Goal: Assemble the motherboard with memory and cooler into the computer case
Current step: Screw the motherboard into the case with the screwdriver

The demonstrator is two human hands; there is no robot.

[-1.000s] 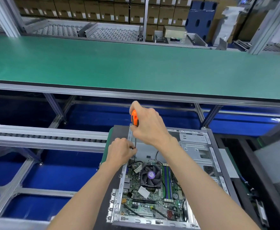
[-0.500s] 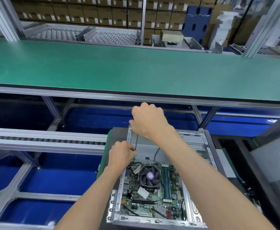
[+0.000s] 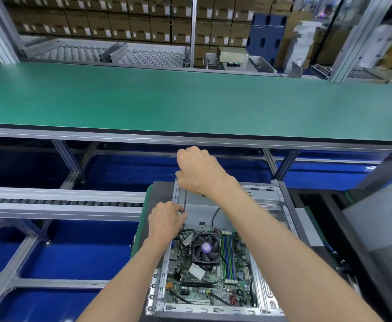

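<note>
Dark worktop (image 3: pixel 161 189) with a green left edge carries the open computer case (image 3: pixel 269 201), lying flat directly beneath both hands. A green-surfaced worktop (image 3: pixel 190 101) spans the width beyond the hands, bare.

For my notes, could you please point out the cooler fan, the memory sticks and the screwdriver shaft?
Cooler fan (image 3: pixel 206 247): head view, purple hub.
Memory sticks (image 3: pixel 228 256): head view, green slots.
Screwdriver shaft (image 3: pixel 185 201): head view, bare metal.

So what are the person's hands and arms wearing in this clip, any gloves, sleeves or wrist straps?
Nothing shows: the left hand and right hand are ungloved, with no rings, watch or wrist strap in view. Both forearms are bare to the frame's bottom edge, no sleeve showing.
</note>
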